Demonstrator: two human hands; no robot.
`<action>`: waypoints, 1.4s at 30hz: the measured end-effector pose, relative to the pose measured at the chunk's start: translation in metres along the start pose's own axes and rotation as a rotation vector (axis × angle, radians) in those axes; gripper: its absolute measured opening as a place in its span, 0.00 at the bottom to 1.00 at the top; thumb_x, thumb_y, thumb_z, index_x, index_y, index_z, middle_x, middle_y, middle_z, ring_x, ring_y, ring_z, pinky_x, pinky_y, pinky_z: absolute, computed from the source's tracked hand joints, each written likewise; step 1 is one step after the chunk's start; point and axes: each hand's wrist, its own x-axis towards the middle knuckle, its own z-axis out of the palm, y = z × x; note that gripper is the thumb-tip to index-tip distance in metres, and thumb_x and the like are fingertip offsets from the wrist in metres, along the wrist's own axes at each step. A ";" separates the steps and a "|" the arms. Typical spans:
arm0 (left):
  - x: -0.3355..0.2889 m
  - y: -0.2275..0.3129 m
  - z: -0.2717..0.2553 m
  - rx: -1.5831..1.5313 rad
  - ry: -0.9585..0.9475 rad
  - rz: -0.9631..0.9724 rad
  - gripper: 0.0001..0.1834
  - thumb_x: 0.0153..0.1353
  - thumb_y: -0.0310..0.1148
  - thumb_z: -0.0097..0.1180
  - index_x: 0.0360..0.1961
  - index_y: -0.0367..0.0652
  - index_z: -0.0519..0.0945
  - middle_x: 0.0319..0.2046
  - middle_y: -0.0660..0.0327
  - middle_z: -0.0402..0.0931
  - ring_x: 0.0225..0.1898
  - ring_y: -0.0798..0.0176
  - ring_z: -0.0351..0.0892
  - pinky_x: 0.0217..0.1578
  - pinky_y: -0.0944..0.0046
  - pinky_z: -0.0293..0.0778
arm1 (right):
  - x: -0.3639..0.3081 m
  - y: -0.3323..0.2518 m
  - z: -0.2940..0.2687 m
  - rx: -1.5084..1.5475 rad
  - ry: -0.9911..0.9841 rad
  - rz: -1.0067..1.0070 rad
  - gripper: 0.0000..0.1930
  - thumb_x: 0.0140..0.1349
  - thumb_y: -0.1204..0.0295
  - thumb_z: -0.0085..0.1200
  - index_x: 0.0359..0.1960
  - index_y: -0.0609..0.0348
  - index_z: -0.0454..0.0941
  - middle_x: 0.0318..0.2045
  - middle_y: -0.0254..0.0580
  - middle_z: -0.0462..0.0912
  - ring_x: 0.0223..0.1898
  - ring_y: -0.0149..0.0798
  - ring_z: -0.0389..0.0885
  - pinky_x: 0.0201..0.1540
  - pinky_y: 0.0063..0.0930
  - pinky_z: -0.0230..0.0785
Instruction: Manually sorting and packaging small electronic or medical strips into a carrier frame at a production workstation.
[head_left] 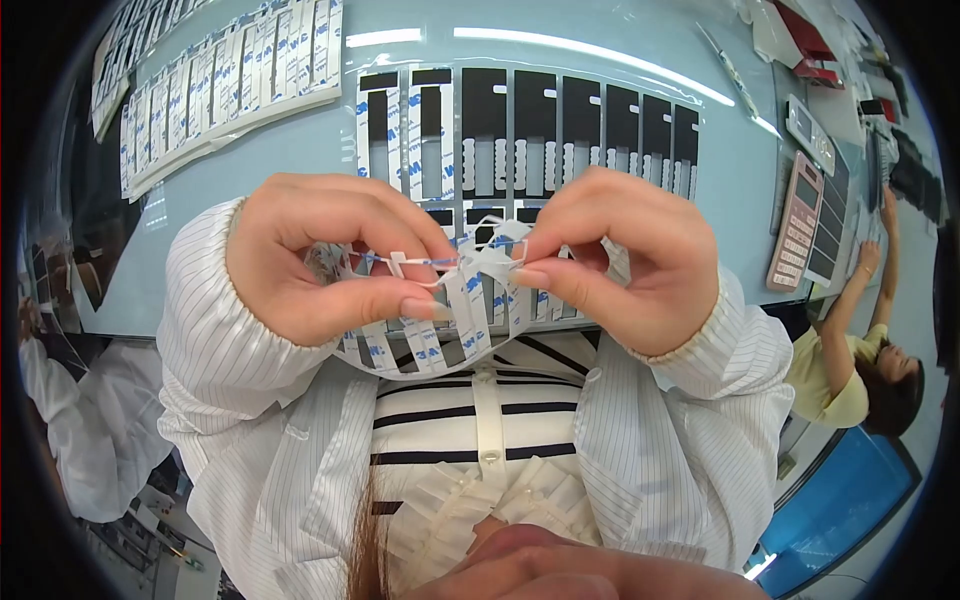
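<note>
A: Where the two hands meet over the chest, what sits between them?

B: A thin white plastic strip with small blue markings [440, 262], crumpled at its right end into a papery knot. The left hand [320, 255] is curled nearly closed, thumb and forefinger pinched on the strip's left part. The right hand [615, 260] is likewise curled, thumb and fingertips pinched on the crumpled end at 3 o'clock of the strip.

A: Anything hanging from it?

B: A fan of narrow white adhesive tabs with blue print [440, 335], glossy and flat, drooping toward 6 o'clock beneath both thumbs, over a striped black-and-white shirt.

A: Sleeves?

B: Fine-striped white woven cuffs [200, 300], gathered at both wrists.

A: And the surface beyond?

B: A smooth pale-blue tabletop [300, 150], glossy, catching a long light reflection. At 12 o'clock of the hands stands a row of matte black rectangular panels with white strips along their lower parts [530, 130]. At 10 o'clock, well apart, lies a long sheet of white rectangular labels in rows [230, 85], slightly tilted.

A: Right side?

B: At 3 o'clock, a pink calculator with a grid of keys [797, 222] at the table edge, a darker keypad just beside it. Further at 4 o'clock, another person in a yellow top [835, 380], arms raised toward the table.
</note>
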 end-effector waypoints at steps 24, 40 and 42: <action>-0.003 0.004 0.008 0.607 0.257 -0.201 0.16 0.59 0.38 0.70 0.24 0.36 0.81 0.16 0.59 0.74 0.15 0.67 0.69 0.18 0.66 0.64 | -0.010 0.005 -0.037 0.594 0.626 -0.219 0.10 0.67 0.80 0.56 0.49 0.69 0.81 0.37 0.52 0.87 0.22 0.27 0.81 0.22 0.13 0.68; 0.003 -0.004 0.022 0.696 -0.035 0.220 0.12 0.47 0.31 0.70 0.24 0.40 0.77 0.29 0.58 0.80 0.27 0.56 0.77 0.24 0.58 0.72 | 0.053 0.039 -0.017 0.403 0.225 0.341 0.08 0.64 0.78 0.63 0.44 0.67 0.83 0.32 0.40 0.86 0.21 0.23 0.77 0.24 0.14 0.69; 0.006 -0.007 0.023 0.786 -0.017 0.312 0.13 0.45 0.33 0.70 0.24 0.40 0.76 0.38 0.55 0.84 0.30 0.57 0.77 0.23 0.60 0.72 | 0.052 0.042 -0.017 0.407 0.226 0.326 0.09 0.64 0.78 0.63 0.44 0.67 0.83 0.32 0.41 0.86 0.21 0.23 0.77 0.23 0.14 0.68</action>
